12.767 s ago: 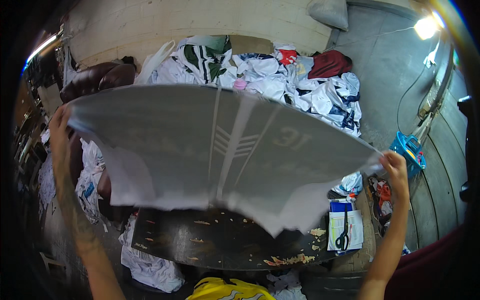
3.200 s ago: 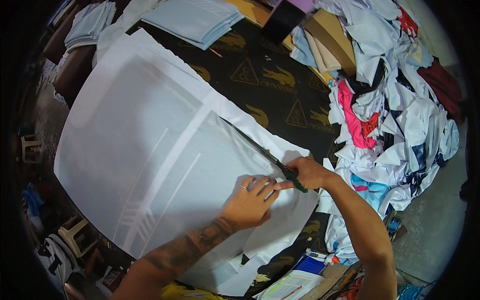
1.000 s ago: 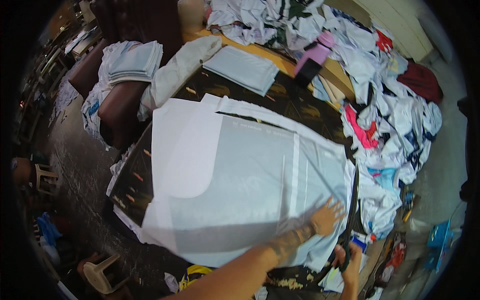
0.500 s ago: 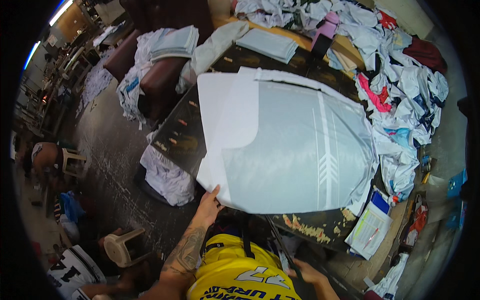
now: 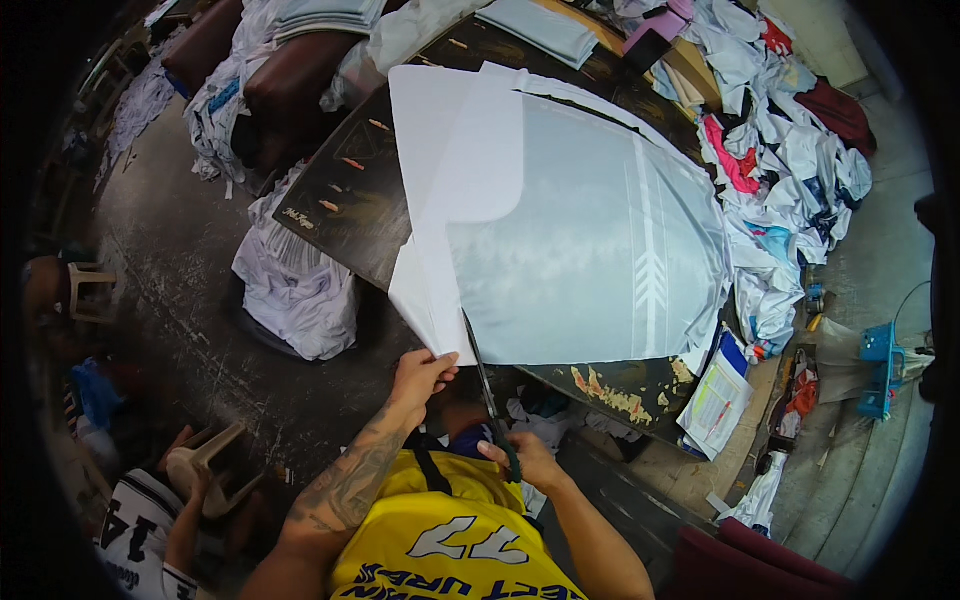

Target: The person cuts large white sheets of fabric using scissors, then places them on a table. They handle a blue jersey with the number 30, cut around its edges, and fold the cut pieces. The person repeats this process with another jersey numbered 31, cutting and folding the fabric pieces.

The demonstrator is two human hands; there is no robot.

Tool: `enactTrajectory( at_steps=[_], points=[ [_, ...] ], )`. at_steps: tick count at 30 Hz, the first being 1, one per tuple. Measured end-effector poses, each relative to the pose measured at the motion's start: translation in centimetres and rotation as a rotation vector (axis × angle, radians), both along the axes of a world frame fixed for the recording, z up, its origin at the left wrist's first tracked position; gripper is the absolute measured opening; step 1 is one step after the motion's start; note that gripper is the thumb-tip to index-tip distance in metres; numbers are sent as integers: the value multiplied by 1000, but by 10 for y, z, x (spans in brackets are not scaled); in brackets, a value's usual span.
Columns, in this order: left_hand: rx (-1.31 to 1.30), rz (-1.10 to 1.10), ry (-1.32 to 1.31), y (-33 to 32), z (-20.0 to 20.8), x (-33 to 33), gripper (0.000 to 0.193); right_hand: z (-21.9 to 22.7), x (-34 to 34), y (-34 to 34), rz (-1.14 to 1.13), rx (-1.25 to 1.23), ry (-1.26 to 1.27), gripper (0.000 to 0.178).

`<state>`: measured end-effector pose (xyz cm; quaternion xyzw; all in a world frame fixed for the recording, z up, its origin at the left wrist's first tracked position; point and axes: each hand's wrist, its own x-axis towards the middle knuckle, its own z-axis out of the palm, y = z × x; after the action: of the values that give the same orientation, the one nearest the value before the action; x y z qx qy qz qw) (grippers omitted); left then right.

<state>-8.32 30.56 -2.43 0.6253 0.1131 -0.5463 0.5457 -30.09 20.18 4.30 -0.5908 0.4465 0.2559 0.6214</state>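
A grey printed fabric sheet (image 5: pixel 580 250) with a white margin and pale arrow stripes lies over the dark table. My left hand (image 5: pixel 425 380) pinches the white corner at the sheet's near left, holding it out past the table edge. In my right hand (image 5: pixel 530 458) is a pair of dark-handled scissors (image 5: pixel 488 395), gripped by the handles in front of my yellow shirt. One long blade lies over the near edge of the fabric, along the line between the white margin and the grey print. The other blade is mostly hidden.
Worn dark table (image 5: pixel 350 215) under the sheet; folded grey fabric (image 5: pixel 540 30) on its far side. Heaped white cloth (image 5: pixel 780 160) fills the right. Papers (image 5: pixel 718 400) sit at the right corner. A bundle of white cloth (image 5: pixel 300 290) is left. A person sits by a stool (image 5: pixel 205 465), lower left.
My right hand has brought the scissors up and left to the fabric's near edge. My left hand keeps its pinch on the corner, while the view has shifted nearer the table's front.
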Motion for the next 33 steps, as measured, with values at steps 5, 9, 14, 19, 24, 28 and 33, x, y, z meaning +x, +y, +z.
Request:
enactTrajectory(
  at_steps=[5, 9, 14, 19, 24, 28, 33],
  points=[
    [-38, -31, 18, 1, 1, 5, 18, -1, 43, -17, -41, 60, -36, 68],
    [-22, -52, -11, 2, 0, 7, 19, -4, 81, -35, -120, 115, -81, 72],
    [-1, -50, 12, 2, 4, 7, 19, -6, 109, -53, -111, 151, 13, 72],
    [-375, 123, 376, 23, 58, 78, 14, 0, 142, -66, -43, -1, -35, 70],
    [-530, 116, -412, -31, 94, 219, 46, 32, 135, -26, -99, -13, 109, 76],
    [-292, -681, -1604, -143, 46, 279, 32, 37, 125, 70, -409, 123, 47, 65],
    [-162, -798, -1814, -171, -8, 310, 31, 1, 215, 163, -980, 343, -243, 56]
  ],
)
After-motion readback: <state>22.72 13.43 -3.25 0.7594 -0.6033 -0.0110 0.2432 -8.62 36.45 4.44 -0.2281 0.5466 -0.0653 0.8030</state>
